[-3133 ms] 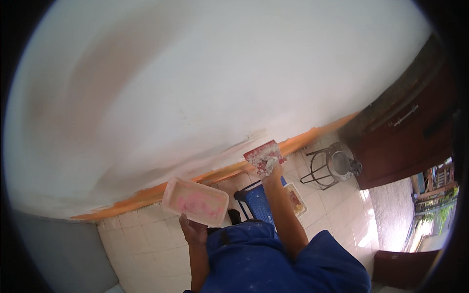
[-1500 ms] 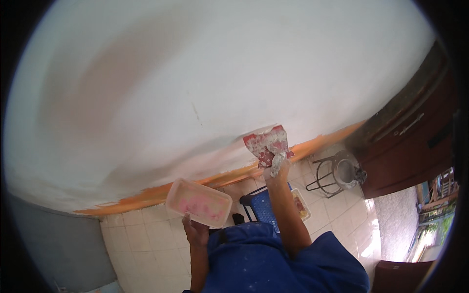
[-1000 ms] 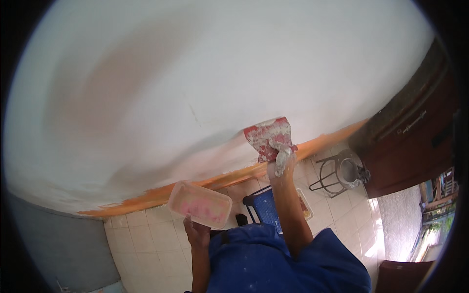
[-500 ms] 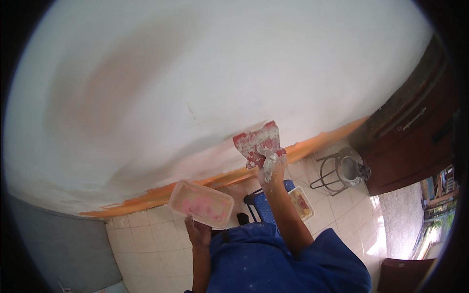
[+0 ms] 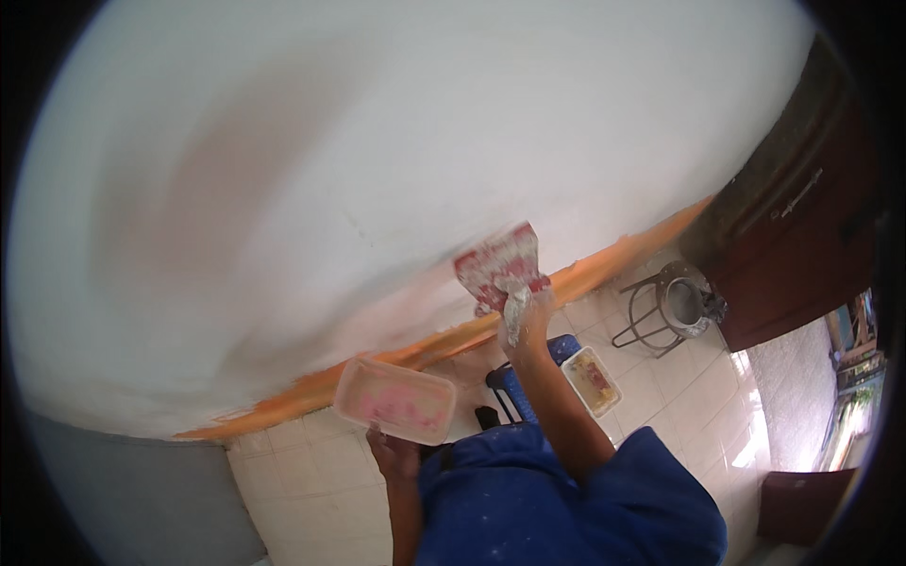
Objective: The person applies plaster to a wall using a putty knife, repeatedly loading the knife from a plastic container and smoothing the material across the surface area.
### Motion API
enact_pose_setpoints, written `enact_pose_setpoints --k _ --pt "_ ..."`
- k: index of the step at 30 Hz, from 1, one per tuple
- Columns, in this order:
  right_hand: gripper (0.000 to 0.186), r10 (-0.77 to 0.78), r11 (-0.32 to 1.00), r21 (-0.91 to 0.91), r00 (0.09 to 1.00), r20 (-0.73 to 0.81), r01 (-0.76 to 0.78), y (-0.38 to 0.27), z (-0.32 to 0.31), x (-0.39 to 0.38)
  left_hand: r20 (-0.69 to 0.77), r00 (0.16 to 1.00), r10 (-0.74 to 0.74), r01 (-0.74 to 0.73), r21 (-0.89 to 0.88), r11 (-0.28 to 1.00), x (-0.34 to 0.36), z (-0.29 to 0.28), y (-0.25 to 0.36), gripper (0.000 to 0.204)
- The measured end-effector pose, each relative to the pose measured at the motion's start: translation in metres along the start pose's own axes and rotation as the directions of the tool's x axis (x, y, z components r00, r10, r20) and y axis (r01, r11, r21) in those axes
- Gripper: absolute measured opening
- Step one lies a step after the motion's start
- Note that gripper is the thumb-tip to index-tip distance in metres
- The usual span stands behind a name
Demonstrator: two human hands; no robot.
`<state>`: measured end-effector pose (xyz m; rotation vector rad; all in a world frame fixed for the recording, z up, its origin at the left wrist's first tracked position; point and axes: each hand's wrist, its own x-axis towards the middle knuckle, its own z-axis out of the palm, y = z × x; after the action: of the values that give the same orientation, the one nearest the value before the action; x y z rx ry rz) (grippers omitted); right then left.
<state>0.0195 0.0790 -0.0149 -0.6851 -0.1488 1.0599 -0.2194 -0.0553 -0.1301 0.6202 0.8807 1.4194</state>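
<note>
My right hand (image 5: 524,316) grips a wide red scraper (image 5: 495,264) crusted with white paste, its blade at the white wall (image 5: 453,123) just above the orange band (image 5: 604,250) along the bottom. Lower and to the left, my left hand (image 5: 392,453) holds a pale plastic tray (image 5: 434,396) with pink residue inside, close to the wall. Grey shadow and faint pinkish patches lie across the lower wall.
Below are a blue stool (image 5: 505,390), partly behind my arm, and a white tub (image 5: 592,382) on the tiled floor (image 5: 661,415). Rightward stand a metal-framed stool (image 5: 632,344) with a grey pot (image 5: 684,307) and a dark red door (image 5: 788,264). An outdoor opening shows beyond.
Over three seconds the scraper rose, then drifted left, and now sits higher than at the start. The view has turned slightly; the tray stays in my left hand, showing a bit farther right.
</note>
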Motion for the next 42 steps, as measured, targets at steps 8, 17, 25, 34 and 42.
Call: enact_pose_setpoints --k 8,17,25,34,42 --pt "0.011 -0.017 0.986 -0.165 0.998 -0.063 0.006 0.081 -0.086 0.112 -0.025 0.999 0.046 -0.046 -0.025 0.999 0.001 0.02 0.012 0.057" --pt "0.006 -0.183 0.598 -0.748 0.958 0.223 0.288 0.028 -0.009 -0.036 -0.158 0.987 -0.038 0.026 -0.081 0.996 -0.002 0.045 0.022 0.062" --pt "0.01 -0.304 0.151 -0.962 0.937 0.174 0.228 0.102 -0.068 0.049 -0.108 0.988 -0.109 0.072 -0.302 0.95 0.003 0.021 0.012 0.061" --pt "0.036 -0.476 0.124 -0.749 0.701 0.531 0.651 0.067 -0.079 -0.01 -0.211 0.972 -0.103 0.04 -0.282 0.958 -0.016 -0.017 0.022 0.066" --pt "0.041 -0.152 -0.011 -0.785 0.774 0.614 0.62 0.151 -0.056 -0.025 -0.226 0.968 -0.112 0.023 -0.363 0.932 -0.016 -0.022 0.024 0.069"
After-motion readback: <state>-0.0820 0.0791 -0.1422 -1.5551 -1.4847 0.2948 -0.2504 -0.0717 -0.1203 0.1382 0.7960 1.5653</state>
